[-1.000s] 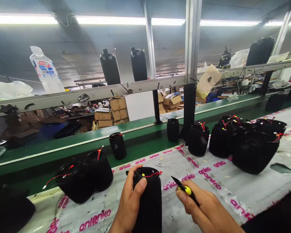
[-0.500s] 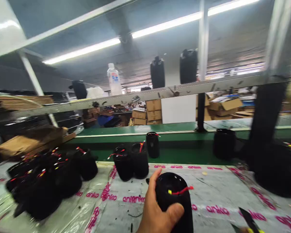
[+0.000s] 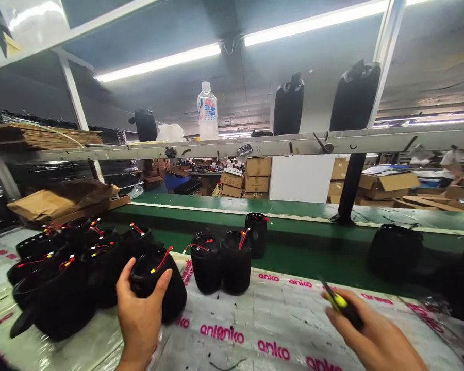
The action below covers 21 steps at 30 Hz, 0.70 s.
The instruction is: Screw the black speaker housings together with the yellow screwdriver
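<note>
Left hand (image 3: 139, 314) now sets speaker shell (image 3: 158, 281) (black) beside others.

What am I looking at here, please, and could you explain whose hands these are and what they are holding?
This is a single picture from a camera worn on a person's head, looking forward and down over a workbench, so the two hands at the bottom are that person's own. The left hand grips a black fabric-covered cylinder, open at the top with red wires and a yellow connector showing. It stands beside a cluster of similar black cylinders. The right hand holds a small tool with a yellow and black handle. The bench is covered with clear plastic sheeting printed in pink lettering. Behind it runs a green conveyor belt carrying more black cylinders. On the shelf rail above stand a water bottle and dark units.
</note>
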Tool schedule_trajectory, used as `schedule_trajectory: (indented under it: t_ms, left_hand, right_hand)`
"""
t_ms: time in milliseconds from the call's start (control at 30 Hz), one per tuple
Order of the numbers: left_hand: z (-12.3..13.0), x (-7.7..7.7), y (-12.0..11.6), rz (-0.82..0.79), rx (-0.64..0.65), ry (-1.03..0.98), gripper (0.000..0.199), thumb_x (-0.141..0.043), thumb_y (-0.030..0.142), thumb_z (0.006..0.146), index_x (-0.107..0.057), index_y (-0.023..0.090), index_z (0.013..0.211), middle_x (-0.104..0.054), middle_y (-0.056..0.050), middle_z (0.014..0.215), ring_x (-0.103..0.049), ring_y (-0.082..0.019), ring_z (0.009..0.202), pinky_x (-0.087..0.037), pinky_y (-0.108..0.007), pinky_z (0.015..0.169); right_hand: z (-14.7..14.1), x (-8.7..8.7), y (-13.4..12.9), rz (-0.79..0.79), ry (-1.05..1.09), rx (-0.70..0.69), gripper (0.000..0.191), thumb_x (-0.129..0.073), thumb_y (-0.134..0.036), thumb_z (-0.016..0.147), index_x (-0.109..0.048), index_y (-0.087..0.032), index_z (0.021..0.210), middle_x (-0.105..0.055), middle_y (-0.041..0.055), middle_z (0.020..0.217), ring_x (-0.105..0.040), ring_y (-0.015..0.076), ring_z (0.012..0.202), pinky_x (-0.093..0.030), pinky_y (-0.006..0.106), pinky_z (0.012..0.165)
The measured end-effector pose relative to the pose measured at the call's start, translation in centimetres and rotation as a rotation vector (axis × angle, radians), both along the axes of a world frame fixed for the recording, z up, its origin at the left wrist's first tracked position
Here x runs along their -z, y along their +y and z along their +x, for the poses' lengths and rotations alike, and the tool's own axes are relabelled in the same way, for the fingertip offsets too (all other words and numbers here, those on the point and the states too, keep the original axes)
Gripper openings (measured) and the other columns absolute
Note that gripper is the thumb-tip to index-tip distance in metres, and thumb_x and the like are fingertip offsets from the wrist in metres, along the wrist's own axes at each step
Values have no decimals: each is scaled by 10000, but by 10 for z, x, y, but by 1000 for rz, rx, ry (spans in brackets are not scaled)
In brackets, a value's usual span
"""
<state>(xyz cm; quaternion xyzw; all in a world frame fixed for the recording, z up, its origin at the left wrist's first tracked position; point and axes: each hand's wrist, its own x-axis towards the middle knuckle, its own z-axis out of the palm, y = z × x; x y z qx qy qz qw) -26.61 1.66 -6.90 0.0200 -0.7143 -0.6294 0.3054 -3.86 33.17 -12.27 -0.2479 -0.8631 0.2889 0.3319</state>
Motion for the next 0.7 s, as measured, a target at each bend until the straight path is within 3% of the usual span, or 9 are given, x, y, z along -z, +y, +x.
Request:
schedule_trajectory:
  t_ms: [67,133,233,333,433,600,700]
  left_hand:
    - [-12,7,7,8,36,28,994,-817,574,642,-447,186,1478,-576,-172,1375,-571,-405,1257,-420,-625,1099]
    - [-18,15,11,17,90,54,992,-784,604,664,-424,189,1490,-545,-166,1418,-541,-404,1300,-392,-621,1131]
    - [-16,24,14,65,168,60,963,-771,625,674,-423,237,1483,-545,-128,1424,-536,-403,1311,-385,-625,1142]
    - [-8,28,17,119,166,44,926,-774,586,720,-384,272,1499,-546,-106,1416,-576,-376,1267,-446,-594,1108]
    - [-7,30,21,104,185,68,923,-784,567,728,-371,285,1504,-529,-92,1442,-560,-357,1296,-433,-554,1138]
    - [-12,37,19,-49,256,31,949,-776,523,760,-299,345,1561,-417,-84,1589,-375,-381,1465,-264,-630,1217]
    - [-9,39,9,-41,252,66,995,-764,495,776,-208,366,1590,-399,-99,1608,-387,-423,1450,-288,-721,1160]
  right_hand:
    - [-48,-40,2,87,-57,-105,379,-498,-588,933,-676,-269,1034,-719,7,815,-665,211,668,-507,284,582]
    - [-96,-72,8,197,-46,-137,316,-509,-492,943,-679,-243,1038,-730,48,975,-693,230,831,-529,305,717]
    - [-158,-94,18,282,-62,-169,263,-505,-332,959,-671,-227,1134,-664,83,1240,-668,243,1023,-507,340,864]
    - [-199,-93,22,348,-114,-219,321,-518,-208,973,-621,-214,1277,-575,95,1397,-630,240,1129,-486,375,948]
    - [-218,-87,20,382,-171,-253,314,-581,-252,993,-596,-197,1302,-578,105,1375,-619,247,1135,-502,450,959]
    - [-219,-83,25,368,-222,-205,306,-632,-372,985,-622,-189,1230,-629,84,1239,-641,235,1050,-541,456,892]
    - [-205,-83,41,317,-223,-130,288,-632,-390,983,-635,-182,1182,-647,72,1174,-650,218,997,-546,434,862]
